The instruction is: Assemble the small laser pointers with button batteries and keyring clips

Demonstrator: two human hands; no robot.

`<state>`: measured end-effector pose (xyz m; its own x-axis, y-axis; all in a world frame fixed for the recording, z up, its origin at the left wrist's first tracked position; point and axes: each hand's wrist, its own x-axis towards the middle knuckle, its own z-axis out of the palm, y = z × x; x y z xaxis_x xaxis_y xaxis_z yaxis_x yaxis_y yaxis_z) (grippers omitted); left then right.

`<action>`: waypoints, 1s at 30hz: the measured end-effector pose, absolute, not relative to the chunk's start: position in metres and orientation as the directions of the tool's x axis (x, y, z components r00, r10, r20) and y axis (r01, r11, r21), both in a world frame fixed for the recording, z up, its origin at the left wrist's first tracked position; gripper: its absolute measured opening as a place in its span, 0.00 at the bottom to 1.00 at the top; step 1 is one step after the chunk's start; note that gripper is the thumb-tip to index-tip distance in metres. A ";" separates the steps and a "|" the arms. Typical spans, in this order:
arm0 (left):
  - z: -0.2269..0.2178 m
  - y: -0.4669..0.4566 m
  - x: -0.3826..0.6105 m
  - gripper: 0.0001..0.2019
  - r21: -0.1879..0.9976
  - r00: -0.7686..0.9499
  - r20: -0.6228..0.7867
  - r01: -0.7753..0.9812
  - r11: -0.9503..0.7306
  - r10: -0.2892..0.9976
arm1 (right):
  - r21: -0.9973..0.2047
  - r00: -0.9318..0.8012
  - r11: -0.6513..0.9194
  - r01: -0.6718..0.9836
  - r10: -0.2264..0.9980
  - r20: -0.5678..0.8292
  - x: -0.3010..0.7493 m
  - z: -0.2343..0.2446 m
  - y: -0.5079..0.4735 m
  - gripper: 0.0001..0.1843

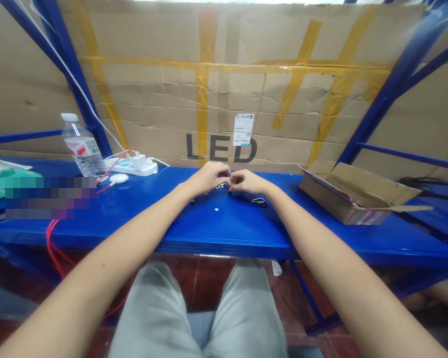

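Grey fabric shorts (153, 308) below blue metal table (142, 233); left hand (209, 178) and right hand (246, 181) pinched narrowly around small silver metal part (224, 185), for close work.

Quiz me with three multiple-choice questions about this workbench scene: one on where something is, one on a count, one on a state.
1. Where does the plastic water bottle stand?
A. On the floor
B. Left of the white power strip
C. In the person's lap

2. How many letters are printed on the cardboard sheet?
A. Two
B. Five
C. Three

3. What are the left hand and right hand doing?
A. Resting on the knees
B. Lifting the bottle
C. Meeting at the fingertips around a small metal item

Answers:
1. B: the bottle stands beside the strip's left end.
2. C: the sheet reads LED.
3. C: both hands' fingers come together at the centre.
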<state>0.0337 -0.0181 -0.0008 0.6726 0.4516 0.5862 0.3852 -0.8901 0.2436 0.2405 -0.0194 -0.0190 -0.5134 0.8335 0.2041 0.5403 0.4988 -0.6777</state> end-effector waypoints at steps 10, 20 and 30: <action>-0.011 -0.014 0.038 0.02 0.121 0.738 0.534 0.416 -0.901 0.413 | -0.713 -0.536 0.499 0.492 0.819 0.203 0.236 -0.019 -0.022 0.13; -0.012 -0.012 0.035 0.04 0.200 0.710 0.517 0.443 -0.874 0.478 | -0.802 -0.537 0.417 0.427 0.831 0.146 0.234 -0.019 -0.024 0.12; 0.004 0.007 0.014 0.08 0.682 0.260 0.656 0.197 -0.704 0.709 | -0.635 -0.349 0.459 0.622 0.888 0.300 0.219 -0.025 -0.021 0.04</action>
